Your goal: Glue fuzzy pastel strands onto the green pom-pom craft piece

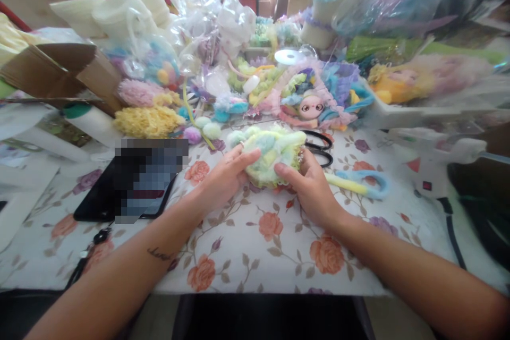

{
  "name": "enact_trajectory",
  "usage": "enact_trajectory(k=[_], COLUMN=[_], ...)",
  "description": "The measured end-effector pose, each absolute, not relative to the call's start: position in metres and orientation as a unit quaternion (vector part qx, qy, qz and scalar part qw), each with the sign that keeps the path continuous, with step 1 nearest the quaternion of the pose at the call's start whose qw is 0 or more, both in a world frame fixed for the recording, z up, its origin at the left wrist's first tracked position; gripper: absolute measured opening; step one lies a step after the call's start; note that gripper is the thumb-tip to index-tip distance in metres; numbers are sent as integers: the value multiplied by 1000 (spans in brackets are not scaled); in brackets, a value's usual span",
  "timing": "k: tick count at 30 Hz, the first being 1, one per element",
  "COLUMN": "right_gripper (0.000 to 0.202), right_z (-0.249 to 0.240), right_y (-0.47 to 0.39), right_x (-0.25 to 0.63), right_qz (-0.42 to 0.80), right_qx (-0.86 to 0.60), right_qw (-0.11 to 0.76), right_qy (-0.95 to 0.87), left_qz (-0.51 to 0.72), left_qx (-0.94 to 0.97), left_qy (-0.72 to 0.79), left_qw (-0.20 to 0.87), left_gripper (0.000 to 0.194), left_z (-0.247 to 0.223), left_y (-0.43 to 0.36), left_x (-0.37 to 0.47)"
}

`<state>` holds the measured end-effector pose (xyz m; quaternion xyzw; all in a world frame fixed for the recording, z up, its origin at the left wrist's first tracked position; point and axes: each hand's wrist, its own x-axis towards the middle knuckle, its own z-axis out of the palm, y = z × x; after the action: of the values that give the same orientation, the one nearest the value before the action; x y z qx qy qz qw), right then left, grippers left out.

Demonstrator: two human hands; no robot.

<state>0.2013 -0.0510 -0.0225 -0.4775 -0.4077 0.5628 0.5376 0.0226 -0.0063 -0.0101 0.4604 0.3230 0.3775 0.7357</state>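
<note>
A pale green and yellow fluffy bundle (269,156) is held just above the flowered cloth, between both hands. My left hand (227,178) grips its left side, thumb on top and fingers behind. On the right side, my right hand (311,186) holds it the same way, its thumb pressed on the front. Black scissors handles (321,149) lie just behind my right hand. A blue and yellow fuzzy loop (370,185) rests to the right of that hand, on the cloth.
A phone or tablet (135,183) lies at the left. A white glue gun (442,164) is at the right. Behind are a cardboard box (59,71), yellow yarn (149,121), a doll face (311,107), a white spool (98,125) and plastic bags.
</note>
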Motion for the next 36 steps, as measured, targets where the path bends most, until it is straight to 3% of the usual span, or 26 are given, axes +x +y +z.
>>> enact_trajectory(k=[4,8,12,18,24,30,36], right_gripper=[49,53,60,57,57,57,64], right_z=[-21,-22,-24,-22,-18,-20,-21], right_y=[-53,-53,-52,-53,-55,-55,-56], right_x=[200,200,201,201,200,199,199], right_qz=[565,558,555,533,511,494,506], right_qx=[-478,-479,-478,-488,-507,-514,-508], right_qw=[526,512,514,501,493,492,494], right_qy=[-419,-443,-446,-476,-488,-500,-492], left_qz=[387,401,370,402,406,409,419], left_qx=[465,502,487,481,462,480,478], left_qy=[376,399,349,384,346,416,382], left_qw=[702,654,711,678,709,655,671], left_gripper=[49,49,62,46,54,51,43], left_z=[-15,-19,-17,-14,-18,-17,-18], left_y=[-9,-9,-8,-11,-13,-13,-13], left_x=[21,19,18,21,20,19,18])
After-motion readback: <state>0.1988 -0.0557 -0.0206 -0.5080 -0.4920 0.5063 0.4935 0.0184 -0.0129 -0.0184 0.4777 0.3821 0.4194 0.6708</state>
